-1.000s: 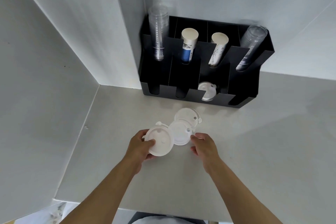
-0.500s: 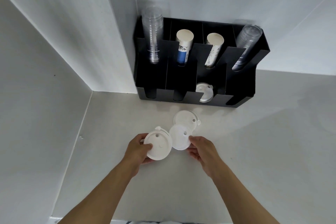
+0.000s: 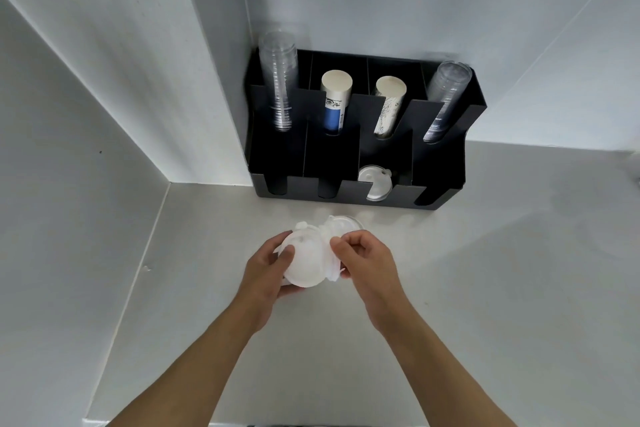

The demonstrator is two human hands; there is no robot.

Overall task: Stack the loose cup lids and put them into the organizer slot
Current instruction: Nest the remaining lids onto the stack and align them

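Behind both hands [image 3: 367,263] gripping lids [image 3: 306,262], black organizer [image 3: 446,163], cup stacks [image 3: 278,80]

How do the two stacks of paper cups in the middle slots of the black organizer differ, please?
The left paper cup stack carries a blue band; the right paper cup stack has a pale sketch-like print. The left stands nearly upright and looks wider; the right leans. Both show plain cream bases and sit in the black organizer.

Two bare forearms, left hand [image 3: 266,267], right hand [image 3: 367,262], no sleeves visible
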